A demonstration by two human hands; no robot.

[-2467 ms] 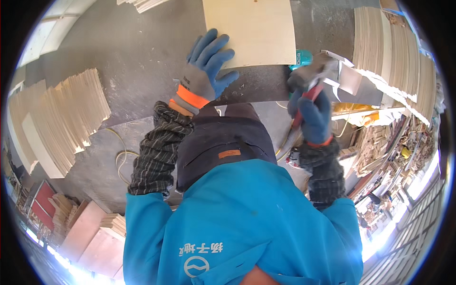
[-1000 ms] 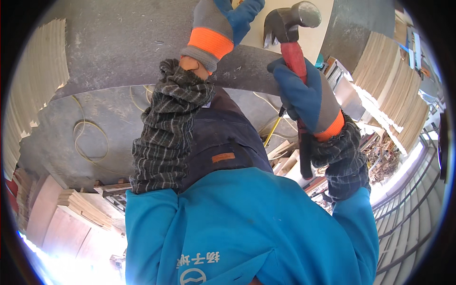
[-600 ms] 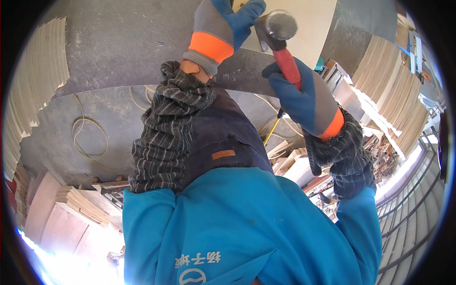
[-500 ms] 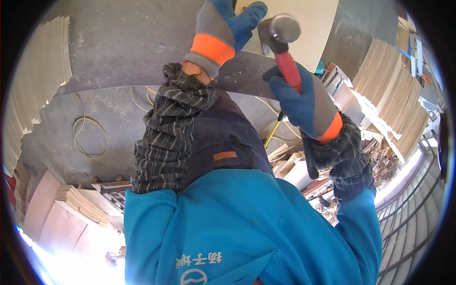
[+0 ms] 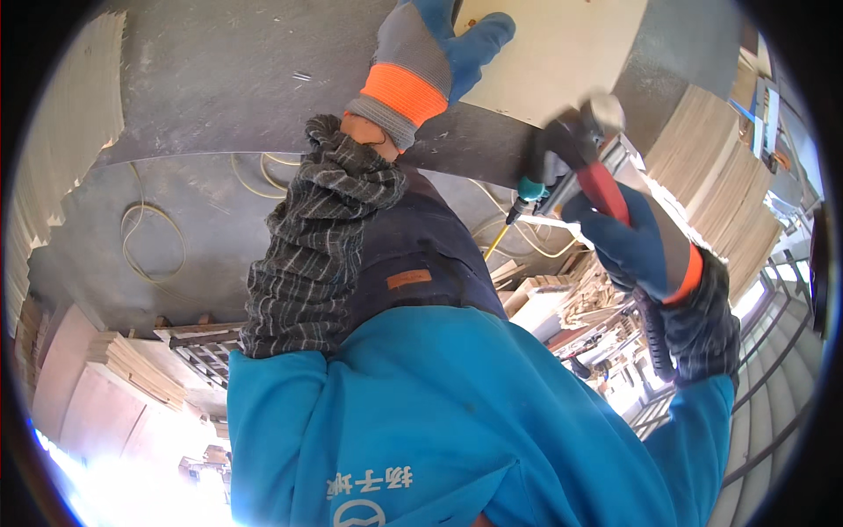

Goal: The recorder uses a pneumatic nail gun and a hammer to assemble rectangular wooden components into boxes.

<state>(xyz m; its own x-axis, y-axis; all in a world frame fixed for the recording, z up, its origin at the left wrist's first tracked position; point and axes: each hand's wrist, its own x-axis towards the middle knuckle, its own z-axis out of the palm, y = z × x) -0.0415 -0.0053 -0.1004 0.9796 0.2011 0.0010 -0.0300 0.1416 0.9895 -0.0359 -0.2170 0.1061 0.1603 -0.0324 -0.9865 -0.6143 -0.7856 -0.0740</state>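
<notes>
My left hand (image 5: 430, 48), in a blue and grey glove with an orange cuff, rests at the near left corner of a pale board (image 5: 553, 61). Its thumb stretches out over the board, while the other fingertips run past the top of the picture. My right hand (image 5: 637, 233), gloved alike, grips a hammer (image 5: 601, 184) by its red handle. The hammer's metal head is smeared by motion and stands off the board, at its near right. Behind the hammer, partly hidden, a teal and black air tool (image 5: 529, 189) with a silver body sits at the table's near edge.
The dark worktop (image 5: 237, 79) bears the board and a few small metal bits (image 5: 301, 75). Stacked thin sheets stand at the left (image 5: 75, 132) and right (image 5: 716, 158). Yellow hose (image 5: 183, 241) coils on the floor, and wood scraps (image 5: 588, 303) lie at the lower right.
My right hand has drawn the hammer right and toward me, away from the board. The air tool behind it shows more. My left hand and the board appear slightly farther right.
</notes>
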